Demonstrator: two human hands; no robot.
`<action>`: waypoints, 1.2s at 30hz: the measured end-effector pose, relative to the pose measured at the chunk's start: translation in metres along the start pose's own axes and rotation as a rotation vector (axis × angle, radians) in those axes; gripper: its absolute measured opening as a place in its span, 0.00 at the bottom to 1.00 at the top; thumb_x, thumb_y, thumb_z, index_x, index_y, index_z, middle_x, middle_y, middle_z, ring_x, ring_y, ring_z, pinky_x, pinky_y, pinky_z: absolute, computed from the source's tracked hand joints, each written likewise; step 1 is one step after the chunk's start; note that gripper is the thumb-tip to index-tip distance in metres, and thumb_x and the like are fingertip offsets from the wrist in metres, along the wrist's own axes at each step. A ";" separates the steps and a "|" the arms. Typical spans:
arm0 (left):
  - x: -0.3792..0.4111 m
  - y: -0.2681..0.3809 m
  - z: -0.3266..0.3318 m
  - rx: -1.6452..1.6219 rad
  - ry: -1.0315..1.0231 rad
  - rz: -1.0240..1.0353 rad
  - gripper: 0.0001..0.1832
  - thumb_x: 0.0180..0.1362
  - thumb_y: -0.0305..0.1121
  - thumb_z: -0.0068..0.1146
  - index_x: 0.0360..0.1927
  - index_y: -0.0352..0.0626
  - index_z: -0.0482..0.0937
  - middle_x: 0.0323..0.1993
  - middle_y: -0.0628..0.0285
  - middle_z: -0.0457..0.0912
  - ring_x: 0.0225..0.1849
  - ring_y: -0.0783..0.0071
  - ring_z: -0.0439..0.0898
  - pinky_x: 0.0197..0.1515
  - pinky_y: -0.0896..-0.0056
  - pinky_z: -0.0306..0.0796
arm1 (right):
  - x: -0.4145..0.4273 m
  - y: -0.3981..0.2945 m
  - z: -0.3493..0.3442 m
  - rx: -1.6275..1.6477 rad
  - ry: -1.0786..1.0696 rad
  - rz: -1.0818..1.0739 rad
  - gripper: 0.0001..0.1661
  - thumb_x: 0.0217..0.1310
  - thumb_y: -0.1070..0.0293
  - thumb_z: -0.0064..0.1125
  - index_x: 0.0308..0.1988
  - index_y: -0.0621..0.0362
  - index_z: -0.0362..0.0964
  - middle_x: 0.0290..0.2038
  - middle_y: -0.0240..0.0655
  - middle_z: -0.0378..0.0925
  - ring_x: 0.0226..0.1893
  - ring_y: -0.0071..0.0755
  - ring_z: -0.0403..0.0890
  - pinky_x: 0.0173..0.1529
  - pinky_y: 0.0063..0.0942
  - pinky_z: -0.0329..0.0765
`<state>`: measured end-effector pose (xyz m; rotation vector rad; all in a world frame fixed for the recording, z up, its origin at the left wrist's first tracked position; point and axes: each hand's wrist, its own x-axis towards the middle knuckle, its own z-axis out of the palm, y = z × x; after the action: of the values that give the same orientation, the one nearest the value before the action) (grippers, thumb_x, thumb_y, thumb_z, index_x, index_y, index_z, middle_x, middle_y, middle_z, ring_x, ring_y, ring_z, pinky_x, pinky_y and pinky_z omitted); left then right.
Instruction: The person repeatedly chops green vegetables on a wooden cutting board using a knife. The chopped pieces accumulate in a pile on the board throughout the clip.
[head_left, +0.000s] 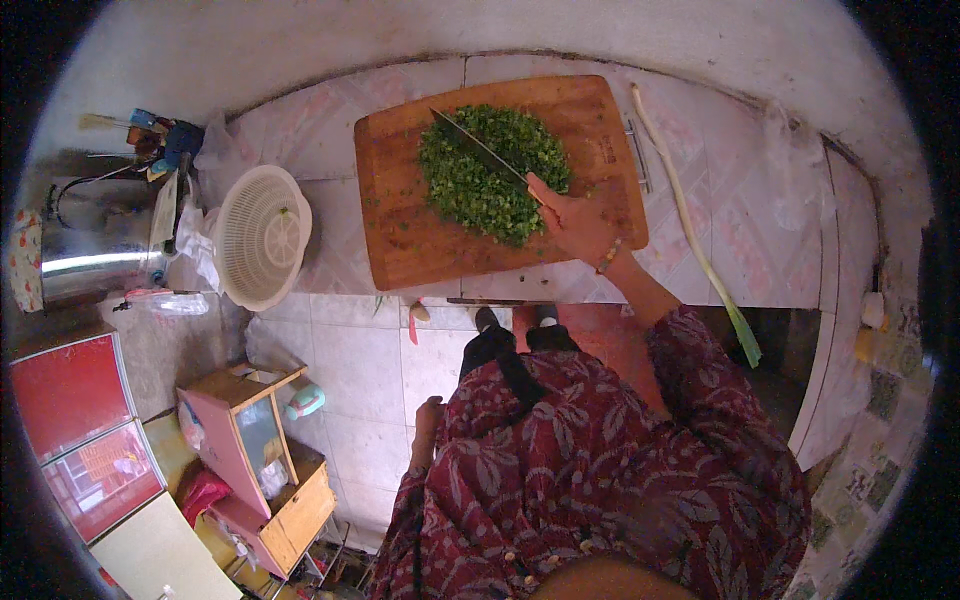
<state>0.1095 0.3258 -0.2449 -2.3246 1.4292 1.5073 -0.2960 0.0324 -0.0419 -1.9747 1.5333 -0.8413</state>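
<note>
A wooden cutting board (401, 247) lies on the tiled counter, bearing a broad heap of finely chopped green leaves (487, 195). My right hand (574, 217), with a beaded bracelet at the wrist, grips the handle of a kitchen knife (484, 148). The blade points to the upper left and rests over the heap. My left hand (429, 416) hangs low at my side, away from the counter, its fingers curled; whether it holds anything is not visible. A long scallion or leek stalk (681, 199) lies to the right of the board, its green end over the counter's front edge.
A cream plastic colander (262, 232) stands tilted at the counter's left, with a plastic bag (196, 244) behind it. Farther left are a shiny metal pot (97, 232) and a utensil holder (180, 141). A pink and wooden cabinet (232, 450) stands at the lower left.
</note>
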 end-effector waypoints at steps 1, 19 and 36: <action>-0.003 0.004 0.000 -0.010 0.005 -0.004 0.18 0.46 0.38 0.52 0.40 0.40 0.75 0.37 0.49 0.77 0.40 0.56 0.76 0.42 0.65 0.70 | 0.000 -0.002 -0.003 0.032 0.018 -0.016 0.29 0.55 0.71 0.45 0.58 0.43 0.55 0.34 0.41 0.76 0.17 0.36 0.72 0.24 0.28 0.69; -0.014 -0.005 0.003 -0.135 0.047 -0.025 0.17 0.47 0.35 0.47 0.39 0.38 0.75 0.37 0.47 0.77 0.40 0.55 0.76 0.43 0.63 0.70 | 0.098 0.069 -0.067 -0.340 -0.298 -0.409 0.28 0.56 0.73 0.42 0.58 0.46 0.53 0.41 0.41 0.72 0.36 0.44 0.74 0.42 0.35 0.70; 0.000 0.048 -0.008 -0.049 0.095 0.079 0.16 0.49 0.36 0.46 0.39 0.38 0.75 0.37 0.48 0.77 0.41 0.54 0.76 0.45 0.62 0.69 | 0.001 -0.003 -0.036 0.057 0.108 -0.035 0.30 0.54 0.74 0.44 0.58 0.50 0.53 0.39 0.47 0.73 0.29 0.43 0.77 0.35 0.32 0.72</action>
<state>0.0819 0.2944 -0.2202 -2.4265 1.5404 1.4868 -0.3200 0.0314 -0.0148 -1.9491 1.5208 -1.0104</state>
